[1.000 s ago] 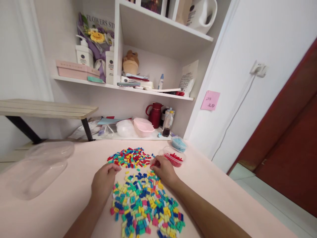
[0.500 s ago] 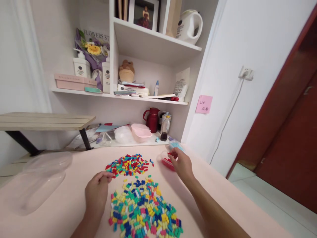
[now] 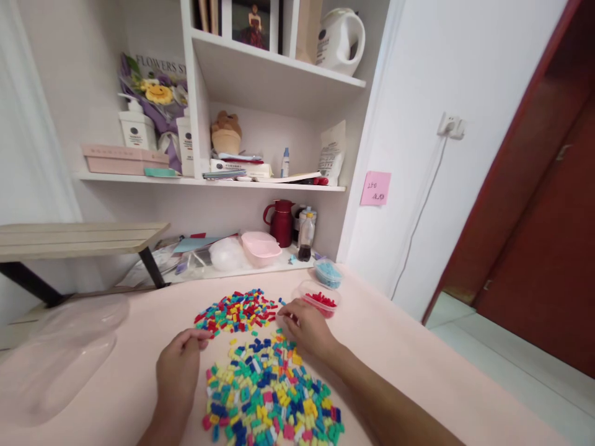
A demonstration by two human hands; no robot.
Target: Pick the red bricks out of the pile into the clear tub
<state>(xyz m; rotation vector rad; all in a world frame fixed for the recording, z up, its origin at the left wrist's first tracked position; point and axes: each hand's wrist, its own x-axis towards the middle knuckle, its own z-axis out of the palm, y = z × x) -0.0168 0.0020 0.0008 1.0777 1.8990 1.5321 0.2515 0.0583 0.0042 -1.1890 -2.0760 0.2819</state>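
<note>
Two heaps of small coloured toy bricks lie on the pink table, a smaller far heap (image 3: 239,310) and a larger near heap (image 3: 274,396). At the far heap's left edge is my left hand (image 3: 181,362), its thumb and forefinger closed on what looks like a small red brick (image 3: 211,335). My right hand (image 3: 309,325) hovers low by the right edge of the far heap, fingers curved and apart, with nothing visible in them. Just beyond it stands a clear plastic box (image 3: 331,313) holding red bricks (image 3: 320,300).
A clear box of light blue pieces (image 3: 328,274) stands behind the red one. Clear plastic containers (image 3: 79,365) lie at left, beside a small wooden stand (image 3: 83,240). At the back are a pink box (image 3: 261,246), a red jug (image 3: 281,224) and a bottle (image 3: 305,238).
My right hand has moved left and towards me, from above the box of red bricks to the far heap's edge. My left hand stays beside that heap. The view has shifted slightly.
</note>
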